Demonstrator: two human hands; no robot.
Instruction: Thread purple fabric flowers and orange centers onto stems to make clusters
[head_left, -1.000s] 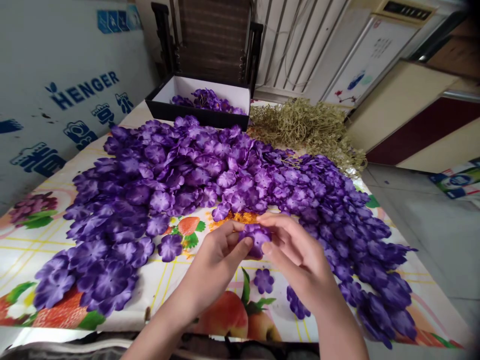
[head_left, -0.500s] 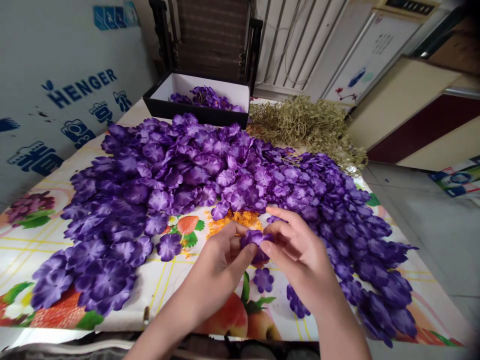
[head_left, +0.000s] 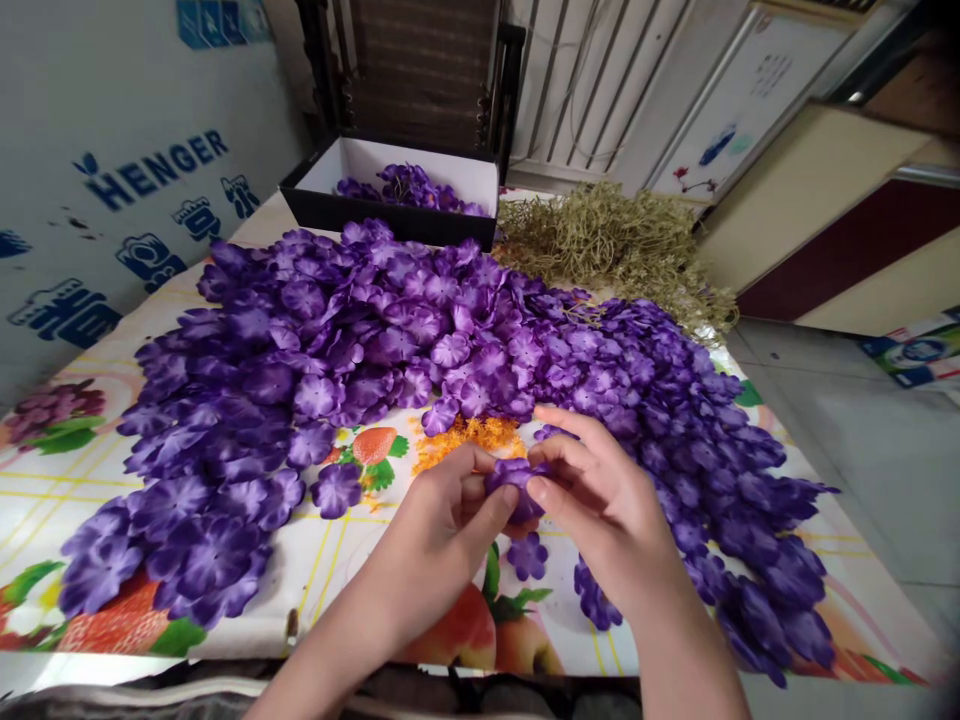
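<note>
Between the fingertips of both hands sits a small purple fabric flower [head_left: 513,478], held just above the table's front part. My left hand [head_left: 439,535] pinches it from the left with thumb and fingers closed. My right hand [head_left: 600,505] pinches it from the right, its index finger stretched out over the top. Below them a loose purple flower [head_left: 528,556] lies on the fruit-print tablecloth [head_left: 330,565]. A large heap of purple flowers [head_left: 360,350] covers the table behind the hands.
A black box with a white inside [head_left: 352,165], holding more purple flowers, stands at the table's far end. Beside it lies a pile of dry olive-green stems [head_left: 607,235]. A small orange cluster [head_left: 472,435] lies just beyond my hands. A wall with blue lettering is on the left.
Both hands keep working the same flower, and it is now more bunched between the fingertips. The right index finger has lifted and stretched out. The view has tilted slightly.
</note>
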